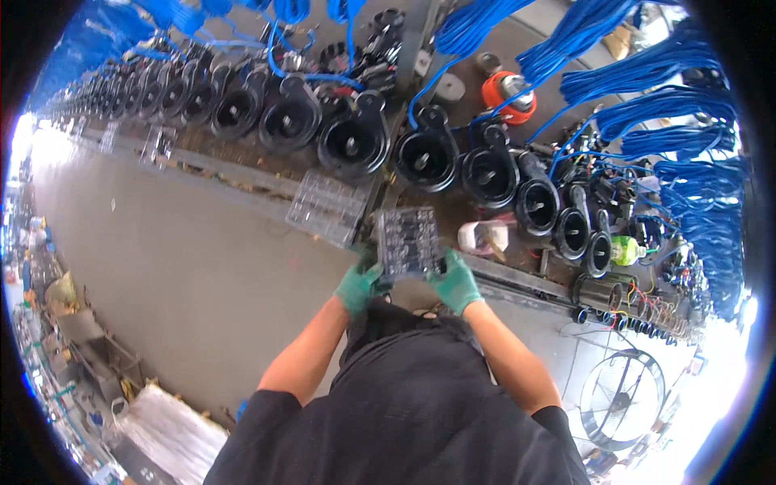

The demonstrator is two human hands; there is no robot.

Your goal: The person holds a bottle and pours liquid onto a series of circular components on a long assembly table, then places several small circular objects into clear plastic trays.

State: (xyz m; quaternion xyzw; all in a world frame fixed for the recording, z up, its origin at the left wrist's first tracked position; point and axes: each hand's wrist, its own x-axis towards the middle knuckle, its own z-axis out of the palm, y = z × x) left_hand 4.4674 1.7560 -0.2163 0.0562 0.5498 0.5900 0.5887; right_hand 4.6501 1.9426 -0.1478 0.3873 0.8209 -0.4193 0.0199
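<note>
Green-gloved left hand (359,286), green-gloved right hand (457,283), gripping opposite sides of 1 dark tray (408,242)

Round fan (621,400), green bottle (625,251), bundles of blue cable (477,27).

Bare forearms (303,352) reach forward, the green-gloved left hand (359,286) and right hand (457,283) turned toward each other.

Single head view, left fisheye, facing steeply down over the wearer's torso (396,404). Left hand (358,287) and right hand (457,284) near mid-frame; bench (525,280) beyond, straight edges bowing toward rim.
</note>
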